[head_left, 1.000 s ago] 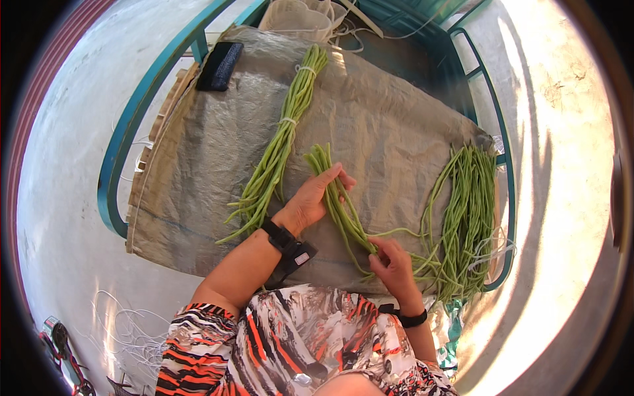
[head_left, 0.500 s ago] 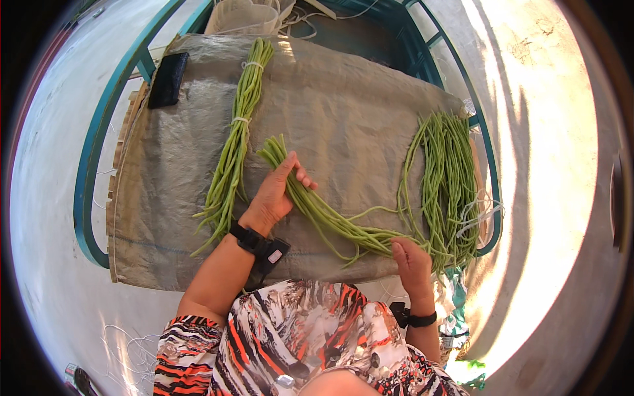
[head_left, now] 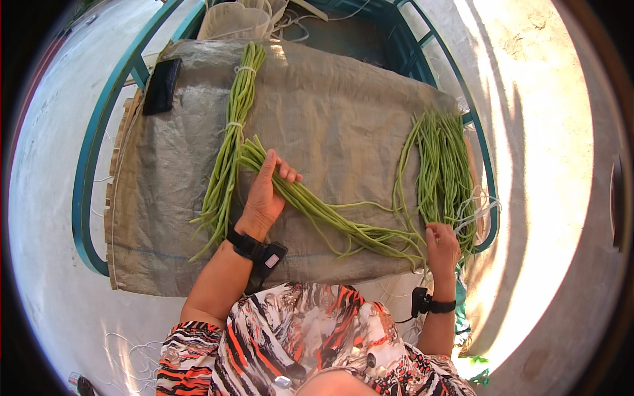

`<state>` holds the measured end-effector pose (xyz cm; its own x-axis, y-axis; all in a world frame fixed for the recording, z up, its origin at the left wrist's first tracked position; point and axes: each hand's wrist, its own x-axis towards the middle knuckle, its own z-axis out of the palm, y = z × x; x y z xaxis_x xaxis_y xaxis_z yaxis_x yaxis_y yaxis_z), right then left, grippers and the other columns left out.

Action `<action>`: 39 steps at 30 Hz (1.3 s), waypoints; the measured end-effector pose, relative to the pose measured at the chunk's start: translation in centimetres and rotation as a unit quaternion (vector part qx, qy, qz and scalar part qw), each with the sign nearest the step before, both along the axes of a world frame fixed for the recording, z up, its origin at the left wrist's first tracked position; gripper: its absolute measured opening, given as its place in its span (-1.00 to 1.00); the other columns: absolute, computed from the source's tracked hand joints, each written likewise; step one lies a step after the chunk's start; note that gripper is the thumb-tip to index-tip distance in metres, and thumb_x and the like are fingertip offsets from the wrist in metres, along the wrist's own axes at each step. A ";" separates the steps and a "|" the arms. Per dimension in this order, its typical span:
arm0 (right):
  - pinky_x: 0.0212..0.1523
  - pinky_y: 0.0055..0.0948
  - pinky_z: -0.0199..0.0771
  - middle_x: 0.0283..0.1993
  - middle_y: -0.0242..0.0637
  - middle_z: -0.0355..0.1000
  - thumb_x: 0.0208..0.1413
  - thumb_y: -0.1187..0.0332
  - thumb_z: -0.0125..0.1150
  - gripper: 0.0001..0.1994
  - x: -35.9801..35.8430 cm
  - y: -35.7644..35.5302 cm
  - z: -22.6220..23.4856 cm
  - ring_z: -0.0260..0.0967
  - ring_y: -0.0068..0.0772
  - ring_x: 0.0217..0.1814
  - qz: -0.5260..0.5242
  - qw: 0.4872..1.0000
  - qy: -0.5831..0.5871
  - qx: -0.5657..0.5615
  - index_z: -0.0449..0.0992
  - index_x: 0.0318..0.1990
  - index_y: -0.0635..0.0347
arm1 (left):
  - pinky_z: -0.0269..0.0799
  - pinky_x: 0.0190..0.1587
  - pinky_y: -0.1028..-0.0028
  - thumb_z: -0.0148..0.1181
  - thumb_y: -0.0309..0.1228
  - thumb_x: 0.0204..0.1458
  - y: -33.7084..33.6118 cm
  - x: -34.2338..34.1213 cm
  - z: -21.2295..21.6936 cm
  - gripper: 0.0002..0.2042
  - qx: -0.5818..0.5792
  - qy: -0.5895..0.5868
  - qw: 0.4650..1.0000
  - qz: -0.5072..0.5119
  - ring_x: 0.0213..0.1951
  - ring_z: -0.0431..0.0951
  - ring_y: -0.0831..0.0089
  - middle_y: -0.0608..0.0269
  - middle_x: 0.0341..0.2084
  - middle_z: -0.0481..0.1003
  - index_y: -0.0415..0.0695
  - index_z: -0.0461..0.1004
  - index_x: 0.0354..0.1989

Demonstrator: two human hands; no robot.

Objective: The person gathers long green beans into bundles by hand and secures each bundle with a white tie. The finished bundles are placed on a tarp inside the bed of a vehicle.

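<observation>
My left hand (head_left: pixel 265 197) is closed round a bunch of long green beans (head_left: pixel 323 214), gripping it near its upper left end. The rest of the bunch trails over the sheet toward the lower right. Beside the loose pile of long beans (head_left: pixel 444 168), my right hand (head_left: pixel 443 247) has its fingers pinched together at the pile's lower edge; what they hold, if anything, cannot be made out. A tied bundle of long beans (head_left: pixel 231 148), with white bands at two places, lies left of the held bunch, whose cut ends touch or overlap it.
A grey-brown woven sheet (head_left: pixel 330 112) lies under the beans, between teal metal rails (head_left: pixel 99 145). White strings (head_left: pixel 477 210) lie over the pile's right edge. A black phone-like slab (head_left: pixel 162 86) rests at the upper left. Clear plastic containers (head_left: pixel 234 23) stand at the back.
My right hand has left the tail of the held bunch and moved right and slightly up to the pile. My left hand has shifted a little left with the bunch.
</observation>
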<state>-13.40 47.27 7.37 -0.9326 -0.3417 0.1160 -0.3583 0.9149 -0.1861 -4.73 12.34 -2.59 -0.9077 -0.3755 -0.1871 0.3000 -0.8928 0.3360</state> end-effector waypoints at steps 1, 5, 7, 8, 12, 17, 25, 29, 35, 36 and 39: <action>-0.33 -0.32 0.35 -0.38 -0.25 0.43 0.07 0.24 0.08 -0.82 -1.1 -1.1 0.1 0.41 -0.23 -0.35 -0.008 0.999 0.013 -0.040 0.52 -0.27 0.10 | 0.37 -0.16 0.34 0.07 -0.14 0.13 -0.1 0.0 -0.1 -0.75 -0.006 -0.012 1.000 -0.004 -0.46 0.32 0.49 0.42 -0.62 0.25 -0.01 0.27 -0.45; -0.24 -0.29 0.36 -0.24 -0.26 0.44 0.10 0.14 0.05 -0.73 -7.4 -4.7 -1.2 0.42 -0.25 -0.24 -0.002 0.995 -0.018 -0.097 0.50 -0.19 0.10 | 0.36 -0.12 0.31 0.09 -0.14 0.12 -0.4 -0.3 0.0 -0.74 -0.004 -0.030 1.000 -0.007 -0.44 0.33 0.46 0.40 -0.61 0.28 -0.02 0.28 -0.45; -0.21 -0.25 0.36 -0.21 -0.26 0.45 0.11 0.09 0.04 -0.68 -10.8 -6.6 -3.2 0.42 -0.21 -0.20 -0.007 0.994 -0.026 -0.110 0.49 -0.15 0.10 | 0.36 -0.11 0.31 0.10 -0.14 0.11 -0.4 -0.3 -0.3 -0.74 -0.009 -0.026 1.000 -0.012 -0.44 0.33 0.45 0.40 -0.61 0.28 -0.02 0.28 -0.45; -0.21 -0.24 0.36 -0.21 -0.24 0.45 0.11 0.04 0.02 -0.63 -13.0 -7.1 -4.6 0.41 -0.19 -0.18 -0.036 0.997 -0.023 -0.057 0.47 -0.13 0.12 | 0.36 -0.11 0.31 0.10 -0.15 0.11 -0.2 -0.5 -0.3 -0.74 -0.008 -0.025 0.999 -0.022 -0.43 0.34 0.45 0.39 -0.60 0.29 -0.03 0.29 -0.45; -0.23 -0.16 0.34 -0.19 -0.20 0.44 0.09 -0.09 -0.01 -0.53 -16.7 -10.0 -8.2 0.38 -0.10 -0.16 -0.128 0.991 0.019 0.026 0.43 -0.11 0.13 | 0.38 -0.14 0.32 0.06 -0.15 0.14 -0.2 -0.3 -0.7 -0.76 -0.006 -0.033 0.999 -0.031 -0.42 0.36 0.45 0.39 -0.59 0.29 -0.03 0.30 -0.43; -0.25 -0.03 0.31 -0.21 -0.10 0.37 -0.09 0.15 0.17 -0.68 -17.3 -12.1 -8.9 0.33 0.02 -0.20 -0.078 0.995 -0.055 -0.034 0.35 -0.31 0.21 | 0.40 -0.19 0.34 0.08 -0.16 0.13 -0.5 0.3 -0.5 -0.77 -0.017 -0.049 0.998 -0.028 -0.40 0.39 0.44 0.35 -0.54 0.33 -0.04 0.32 -0.42; -0.54 -0.56 0.36 -0.44 -0.34 0.35 0.01 0.43 0.17 -0.81 -8.6 -17.0 -5.1 0.34 -0.57 -0.52 0.013 0.801 -0.397 -0.447 0.32 -0.25 0.25 | 0.45 -0.24 0.40 0.11 -0.17 0.10 -0.8 0.1 -0.5 -0.77 -0.013 -0.064 0.998 -0.024 -0.33 0.44 0.42 0.07 -0.15 0.46 -0.07 0.37 -0.37; -0.51 -0.65 0.30 -0.46 -0.41 0.34 0.05 0.50 0.13 -0.85 -3.0 -17.8 -4.8 0.30 -0.64 -0.51 0.134 0.770 -0.456 -0.425 0.32 -0.24 0.23 | 0.45 -0.25 0.41 0.08 -0.14 0.12 -0.5 0.0 0.1 -0.75 -0.011 -0.096 0.995 -0.013 -0.33 0.44 0.42 0.07 -0.18 0.48 -0.07 0.38 -0.37; -0.47 -0.68 0.27 -0.45 -0.48 0.32 0.07 0.45 0.14 -0.86 0.9 -17.4 -5.2 0.24 -0.72 -0.49 0.169 0.809 -0.437 -0.355 0.34 -0.23 0.22 | 0.43 -0.29 0.43 0.04 -0.10 0.13 -0.4 0.2 -0.2 -0.71 -0.035 -0.056 0.998 -0.013 -0.34 0.43 0.44 0.11 -0.23 0.50 -0.09 0.40 -0.34; -0.48 -0.68 0.26 -0.45 -0.48 0.32 0.08 0.44 0.14 -0.86 1.0 -17.1 -5.1 0.23 -0.73 -0.49 0.161 0.813 -0.427 -0.362 0.35 -0.24 0.21 | 0.43 -0.29 0.43 0.04 -0.10 0.13 -0.4 0.1 -0.1 -0.71 -0.034 -0.055 0.998 -0.013 -0.34 0.43 0.44 0.11 -0.23 0.50 -0.09 0.40 -0.34; -0.50 -0.69 0.22 -0.46 -0.50 0.32 0.10 0.43 0.12 -0.88 1.5 -16.6 -4.3 0.20 -0.74 -0.51 0.154 0.828 -0.405 -0.356 0.36 -0.24 0.20 | 0.42 -0.29 0.44 0.07 -0.12 0.12 -0.3 0.0 0.1 -0.73 -0.033 -0.065 0.997 -0.015 -0.35 0.43 0.44 0.14 -0.29 0.51 -0.08 0.40 -0.27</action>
<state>-11.86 30.68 3.09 -0.6841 -0.6918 -0.2312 -0.0482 0.3592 -0.9320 -4.74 12.06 -2.45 -0.8885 -0.3637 -0.2797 0.2234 -0.8754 0.4286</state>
